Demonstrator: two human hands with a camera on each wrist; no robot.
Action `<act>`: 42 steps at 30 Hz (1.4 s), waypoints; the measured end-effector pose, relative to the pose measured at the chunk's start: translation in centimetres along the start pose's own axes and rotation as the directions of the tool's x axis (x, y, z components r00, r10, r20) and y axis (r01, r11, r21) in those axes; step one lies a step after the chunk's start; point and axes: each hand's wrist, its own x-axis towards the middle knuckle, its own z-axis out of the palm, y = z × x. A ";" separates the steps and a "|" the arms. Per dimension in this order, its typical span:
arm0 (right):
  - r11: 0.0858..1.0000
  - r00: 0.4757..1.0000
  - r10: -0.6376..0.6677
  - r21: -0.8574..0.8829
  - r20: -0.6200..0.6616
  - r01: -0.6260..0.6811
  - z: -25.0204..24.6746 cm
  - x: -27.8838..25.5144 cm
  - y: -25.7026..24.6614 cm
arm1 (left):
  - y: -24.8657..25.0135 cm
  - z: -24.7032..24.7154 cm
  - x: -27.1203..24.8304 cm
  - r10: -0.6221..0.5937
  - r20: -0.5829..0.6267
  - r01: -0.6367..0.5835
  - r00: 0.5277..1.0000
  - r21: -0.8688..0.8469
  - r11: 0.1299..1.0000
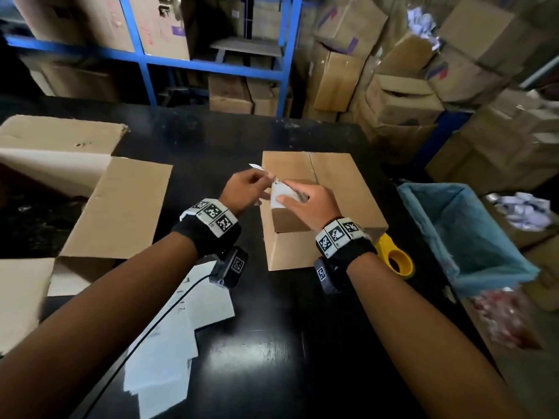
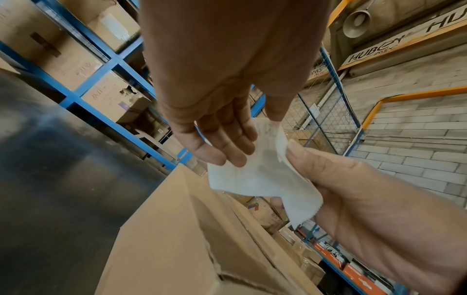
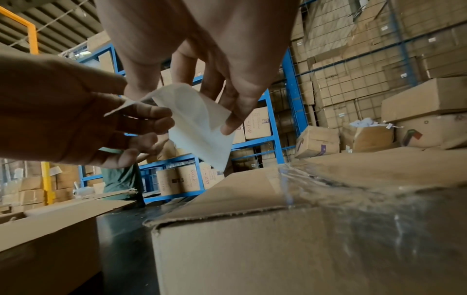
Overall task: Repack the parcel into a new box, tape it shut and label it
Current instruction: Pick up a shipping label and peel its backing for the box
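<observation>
A closed brown box (image 1: 338,182) with clear tape over its seam stands mid-table; the right wrist view shows it as the box (image 3: 290,239) just below the hands. Over its near left corner both hands hold a small white label (image 1: 276,196). My right hand (image 1: 286,192) pinches the label (image 3: 199,123) between thumb and fingers. My left hand (image 1: 266,179) pinches a thin peeled white corner of it, which sticks up to the left. In the left wrist view the label (image 2: 257,175) hangs crumpled between left thumb and right hand (image 2: 353,189).
A yellow tape dispenser (image 1: 396,258) lies right of the box. A bin with a blue liner (image 1: 465,231) stands off the table's right edge. An opened empty carton (image 1: 121,207) lies at left, white sheets (image 1: 181,328) at the near left. Blue shelving (image 1: 211,65) and stacked cartons stand behind.
</observation>
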 end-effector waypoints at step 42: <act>0.933 0.949 0.267 0.290 -0.169 -0.211 -1.4 4.7 3.5 | -1.8 -0.3 0.2 -0.015 0.113 0.021 0.993 -0.049 0.999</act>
